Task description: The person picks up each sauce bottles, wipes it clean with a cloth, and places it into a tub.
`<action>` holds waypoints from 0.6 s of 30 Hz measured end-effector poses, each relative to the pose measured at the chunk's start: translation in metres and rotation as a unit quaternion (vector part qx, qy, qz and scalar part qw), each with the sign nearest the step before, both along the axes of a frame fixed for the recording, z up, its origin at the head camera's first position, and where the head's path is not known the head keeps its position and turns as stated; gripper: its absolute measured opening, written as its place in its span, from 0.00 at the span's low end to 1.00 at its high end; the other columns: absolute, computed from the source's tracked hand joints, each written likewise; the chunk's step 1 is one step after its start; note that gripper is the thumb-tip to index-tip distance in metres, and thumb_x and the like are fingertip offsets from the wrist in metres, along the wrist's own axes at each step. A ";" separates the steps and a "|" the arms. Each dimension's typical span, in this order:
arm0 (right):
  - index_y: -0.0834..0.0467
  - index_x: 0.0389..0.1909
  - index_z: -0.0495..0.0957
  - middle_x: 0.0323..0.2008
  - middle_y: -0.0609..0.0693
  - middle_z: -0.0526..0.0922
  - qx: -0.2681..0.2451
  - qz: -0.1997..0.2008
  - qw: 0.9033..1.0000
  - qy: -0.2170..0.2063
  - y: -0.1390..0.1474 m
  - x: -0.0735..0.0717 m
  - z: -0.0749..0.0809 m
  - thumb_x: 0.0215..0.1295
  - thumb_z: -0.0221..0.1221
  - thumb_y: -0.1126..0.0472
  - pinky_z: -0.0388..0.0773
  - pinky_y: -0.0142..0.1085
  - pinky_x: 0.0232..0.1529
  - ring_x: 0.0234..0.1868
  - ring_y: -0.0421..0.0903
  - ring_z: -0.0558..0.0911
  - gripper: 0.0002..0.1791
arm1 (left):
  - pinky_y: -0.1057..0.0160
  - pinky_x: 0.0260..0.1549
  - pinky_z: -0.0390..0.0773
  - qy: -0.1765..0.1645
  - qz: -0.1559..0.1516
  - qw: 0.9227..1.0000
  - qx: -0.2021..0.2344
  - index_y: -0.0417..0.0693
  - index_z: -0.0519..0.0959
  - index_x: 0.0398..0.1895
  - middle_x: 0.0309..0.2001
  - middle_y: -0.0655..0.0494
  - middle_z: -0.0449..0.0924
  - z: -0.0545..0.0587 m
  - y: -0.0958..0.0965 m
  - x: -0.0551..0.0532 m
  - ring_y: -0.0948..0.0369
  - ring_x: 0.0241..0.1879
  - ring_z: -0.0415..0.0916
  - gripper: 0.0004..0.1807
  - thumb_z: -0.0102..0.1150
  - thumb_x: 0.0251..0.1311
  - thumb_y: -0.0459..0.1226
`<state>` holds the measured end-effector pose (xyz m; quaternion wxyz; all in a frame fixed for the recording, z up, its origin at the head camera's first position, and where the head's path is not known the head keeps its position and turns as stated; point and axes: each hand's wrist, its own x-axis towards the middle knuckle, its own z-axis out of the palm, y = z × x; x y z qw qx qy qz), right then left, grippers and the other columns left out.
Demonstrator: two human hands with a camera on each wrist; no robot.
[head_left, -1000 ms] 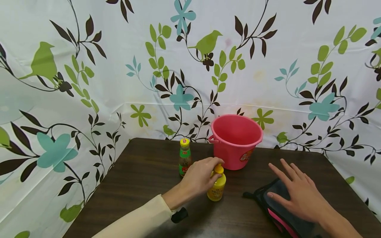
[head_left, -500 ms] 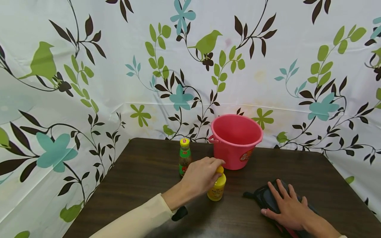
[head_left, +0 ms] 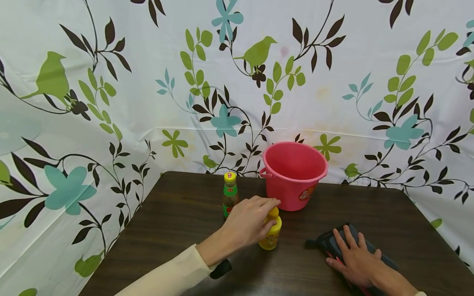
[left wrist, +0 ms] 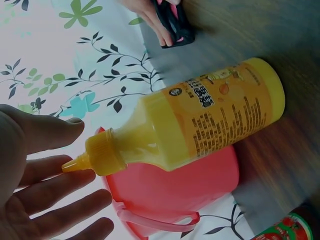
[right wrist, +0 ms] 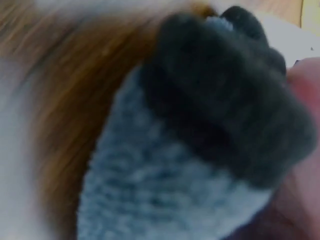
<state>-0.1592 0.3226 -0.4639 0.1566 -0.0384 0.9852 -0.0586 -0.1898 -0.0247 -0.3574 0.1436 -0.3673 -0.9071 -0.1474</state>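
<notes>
A yellow squeeze bottle (head_left: pixel 269 241) with an orange nozzle cap stands upright on the dark table. My left hand (head_left: pixel 247 223) is around its top. In the left wrist view the thumb and extended fingers (left wrist: pixel 60 192) lie apart about the nozzle, without curling round it. My right hand (head_left: pixel 357 261) rests palm down, fingers spread, on a dark blue-grey fabric item (head_left: pixel 326 243) with black trim and pink parts, which looks like a pouch. Close up in the right wrist view, its textured fabric (right wrist: pixel 160 185) and black edging are blurred.
Behind the bottle stands a pink bucket (head_left: pixel 290 193). A glass bottle (head_left: pixel 230 193) with a yellow cap and green label stands to the left, partly behind my left hand. A patterned sheet (head_left: pixel 318 98) hangs along the table's back edge.
My right hand has come down from above the fabric item onto it, and the item lies flatter. The left hand stays at the bottle's top with almost no movement.
</notes>
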 end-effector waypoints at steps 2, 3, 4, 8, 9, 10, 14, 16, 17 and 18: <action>0.61 0.84 0.50 0.81 0.77 0.47 -0.002 0.003 1.000 0.005 0.001 0.000 0.001 0.72 0.52 0.26 0.57 0.92 0.48 0.72 0.91 0.52 0.56 | 0.58 0.58 0.86 -0.010 0.000 1.000 0.004 0.52 0.80 0.68 0.63 0.56 0.86 0.000 0.000 0.001 0.57 0.59 0.85 0.28 0.71 0.67 0.47; 0.61 0.84 0.51 0.81 0.77 0.48 -0.003 0.005 1.000 0.007 0.001 0.000 0.001 0.74 0.53 0.28 0.59 0.92 0.48 0.72 0.91 0.53 0.54 | 0.58 0.58 0.86 -0.017 0.000 1.000 0.007 0.52 0.80 0.69 0.63 0.55 0.86 0.001 0.000 0.001 0.57 0.59 0.85 0.28 0.71 0.67 0.47; 0.62 0.84 0.51 0.81 0.77 0.49 -0.002 0.006 1.000 0.008 0.000 0.000 0.002 0.75 0.54 0.31 0.60 0.91 0.47 0.71 0.91 0.54 0.52 | 0.58 0.58 0.86 -0.023 0.001 1.000 0.010 0.52 0.80 0.69 0.63 0.55 0.86 0.001 0.000 0.001 0.57 0.59 0.85 0.28 0.71 0.67 0.47; 0.64 0.83 0.54 0.79 0.78 0.51 0.000 0.012 1.000 0.010 -0.001 -0.003 0.003 0.77 0.60 0.45 0.63 0.90 0.46 0.70 0.92 0.56 0.45 | 0.57 0.58 0.86 -0.042 0.005 0.999 0.022 0.52 0.80 0.68 0.62 0.55 0.87 0.002 0.000 0.001 0.57 0.58 0.85 0.27 0.70 0.68 0.46; 0.64 0.83 0.54 0.79 0.79 0.52 0.000 0.014 1.000 0.011 -0.001 -0.004 0.003 0.77 0.60 0.49 0.64 0.89 0.45 0.69 0.92 0.56 0.44 | 0.57 0.58 0.86 -0.045 0.006 0.999 0.024 0.52 0.80 0.68 0.62 0.56 0.87 0.002 0.000 0.001 0.57 0.58 0.85 0.27 0.70 0.68 0.46; 0.65 0.82 0.54 0.79 0.79 0.52 -0.001 0.016 1.000 0.011 -0.001 -0.004 0.003 0.77 0.61 0.52 0.65 0.89 0.45 0.69 0.92 0.56 0.43 | 0.57 0.58 0.86 -0.046 0.007 0.999 0.025 0.52 0.80 0.68 0.62 0.56 0.87 0.002 0.000 0.001 0.57 0.58 0.85 0.27 0.70 0.68 0.46; 0.67 0.82 0.54 0.78 0.80 0.51 -0.017 0.009 1.000 0.006 0.000 -0.007 0.002 0.75 0.61 0.61 0.65 0.89 0.47 0.69 0.93 0.55 0.41 | 0.57 0.59 0.86 -0.052 0.010 0.998 0.025 0.52 0.80 0.69 0.62 0.56 0.87 0.002 0.000 0.001 0.57 0.59 0.85 0.27 0.69 0.69 0.46; 0.67 0.81 0.55 0.78 0.80 0.51 -0.025 0.003 1.000 0.004 0.001 -0.008 0.001 0.74 0.62 0.62 0.64 0.89 0.48 0.69 0.93 0.54 0.40 | 0.57 0.59 0.86 -0.054 0.010 0.998 0.024 0.52 0.80 0.69 0.62 0.56 0.87 0.002 0.000 0.000 0.57 0.59 0.84 0.27 0.69 0.68 0.46; 0.67 0.81 0.56 0.78 0.80 0.51 -0.029 -0.001 1.000 0.004 0.001 -0.008 0.001 0.74 0.62 0.63 0.63 0.90 0.48 0.70 0.93 0.53 0.40 | 0.57 0.59 0.86 -0.054 0.010 0.998 0.023 0.52 0.80 0.69 0.62 0.56 0.87 0.002 0.000 0.000 0.57 0.59 0.84 0.27 0.69 0.68 0.46; 0.67 0.81 0.56 0.78 0.80 0.51 -0.031 -0.002 0.999 0.005 0.002 -0.008 0.000 0.74 0.62 0.63 0.62 0.90 0.49 0.70 0.93 0.53 0.40 | 0.57 0.59 0.86 -0.054 0.010 0.998 0.023 0.52 0.80 0.69 0.62 0.56 0.87 0.002 0.000 0.000 0.57 0.59 0.84 0.27 0.69 0.68 0.46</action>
